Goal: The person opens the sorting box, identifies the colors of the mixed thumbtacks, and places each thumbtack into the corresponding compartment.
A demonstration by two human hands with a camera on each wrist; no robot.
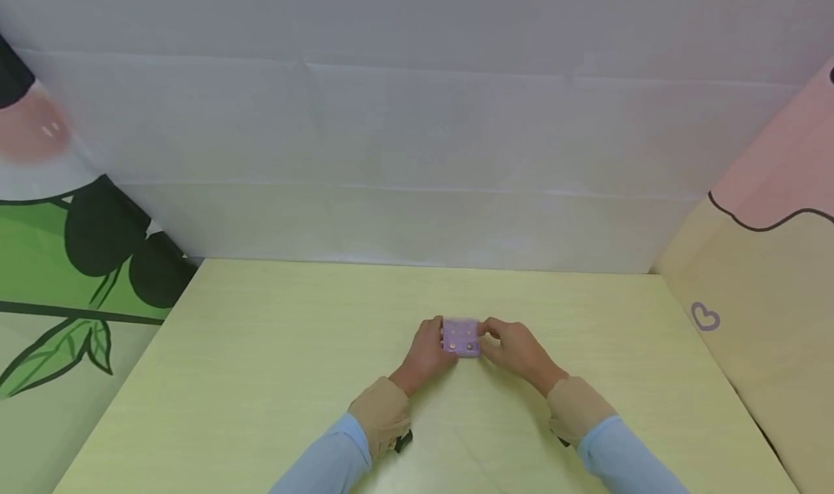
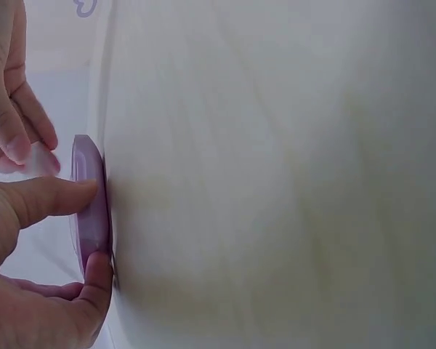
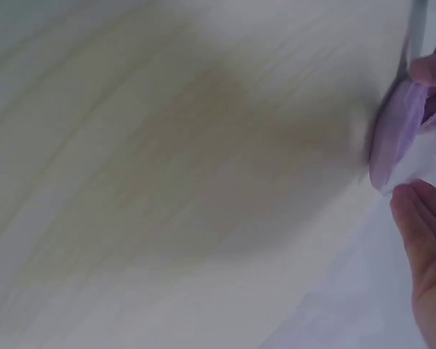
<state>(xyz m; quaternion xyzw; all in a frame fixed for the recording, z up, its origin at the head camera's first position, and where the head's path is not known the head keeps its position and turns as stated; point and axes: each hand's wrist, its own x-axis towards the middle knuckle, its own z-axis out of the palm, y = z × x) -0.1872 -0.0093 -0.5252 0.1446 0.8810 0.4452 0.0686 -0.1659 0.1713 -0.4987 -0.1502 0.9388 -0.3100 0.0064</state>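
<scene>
A small, flat, purple square piece [image 1: 460, 337] with several tiny studs on its face lies on the table between both hands. Its exact kind is not plain. My left hand [image 1: 426, 356] grips its left side; in the left wrist view the thumb and fingers pinch the rounded purple edge [image 2: 93, 225]. At the right side is my right hand [image 1: 517, 348], its fingers bent near the piece's edge. A whitish, see-through scrap like plastic film [image 2: 41, 160] shows between the right fingertips in the left wrist view. The right wrist view has those fingers beside the purple end [image 3: 385, 163].
The pale yellow table [image 1: 293, 349] meets a creased white back sheet [image 1: 417, 132]. Printed panels stand at both sides, with green leaves [image 1: 59, 349] at the left and a purple heart [image 1: 705, 316] at the right.
</scene>
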